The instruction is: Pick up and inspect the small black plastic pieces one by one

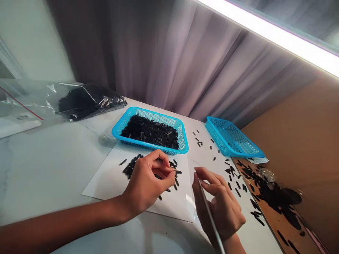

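Black strip (pixel 177 171) in left hand (pixel 147 181), rod (pixel 209 209) in right hand (pixel 225 211); poss. label (pixel 258 160) unreadable.

Bare white tabletop (pixel 47 165) at left lay open; piece-filled blue plastic basket (pixel 148 145) blocked centre, empty blue plastic basket (pixel 233 141) blocked right.

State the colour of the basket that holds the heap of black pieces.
Bright blue: the basket has a latticed wall and a solid rim. It shows best in the head view.

I see a light strip (pixel 267 33) glaring white top right; the basket (pixel 124 123) casts a soft shadow; the right hand (pixel 219 204) is slightly blurred; the edges warp.
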A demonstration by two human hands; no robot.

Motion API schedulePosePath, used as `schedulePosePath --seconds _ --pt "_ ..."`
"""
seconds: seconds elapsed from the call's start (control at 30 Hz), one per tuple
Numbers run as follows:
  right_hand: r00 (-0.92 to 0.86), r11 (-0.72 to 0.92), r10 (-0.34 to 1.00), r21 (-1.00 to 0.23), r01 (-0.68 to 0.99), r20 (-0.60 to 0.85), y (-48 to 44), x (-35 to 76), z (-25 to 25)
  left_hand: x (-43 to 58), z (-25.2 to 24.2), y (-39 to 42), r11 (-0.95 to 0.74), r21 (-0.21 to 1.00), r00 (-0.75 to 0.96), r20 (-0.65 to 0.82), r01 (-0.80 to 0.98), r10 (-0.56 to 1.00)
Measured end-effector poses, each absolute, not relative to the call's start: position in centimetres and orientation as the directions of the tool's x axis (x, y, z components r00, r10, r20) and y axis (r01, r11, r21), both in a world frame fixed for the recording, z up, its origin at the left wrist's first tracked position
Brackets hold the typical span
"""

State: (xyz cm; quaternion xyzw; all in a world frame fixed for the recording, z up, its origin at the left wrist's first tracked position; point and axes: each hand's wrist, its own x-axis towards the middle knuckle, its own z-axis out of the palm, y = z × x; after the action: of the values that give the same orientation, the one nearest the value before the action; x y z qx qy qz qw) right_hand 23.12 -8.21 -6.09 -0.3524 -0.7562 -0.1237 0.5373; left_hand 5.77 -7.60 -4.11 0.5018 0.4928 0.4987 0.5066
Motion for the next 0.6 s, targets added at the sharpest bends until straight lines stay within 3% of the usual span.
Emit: schedulePosePath --seconds 0.23,0.6 --pt "-0.223 0.806 0.476 -0.32 0.497 0.851 -8.57 22.72 -6.34 5.93 -4.09 -7.6 0.024 0.997 0.054 -0.02 -0.075 0.998" --pt "-0.214 0.806 0.522 -0.396 0.44 0.825 -8.59 22.9 -6.07 5.73 -3.83 -7.79 0.051 0.994 0.094 -0.042 -0.101 0.995"
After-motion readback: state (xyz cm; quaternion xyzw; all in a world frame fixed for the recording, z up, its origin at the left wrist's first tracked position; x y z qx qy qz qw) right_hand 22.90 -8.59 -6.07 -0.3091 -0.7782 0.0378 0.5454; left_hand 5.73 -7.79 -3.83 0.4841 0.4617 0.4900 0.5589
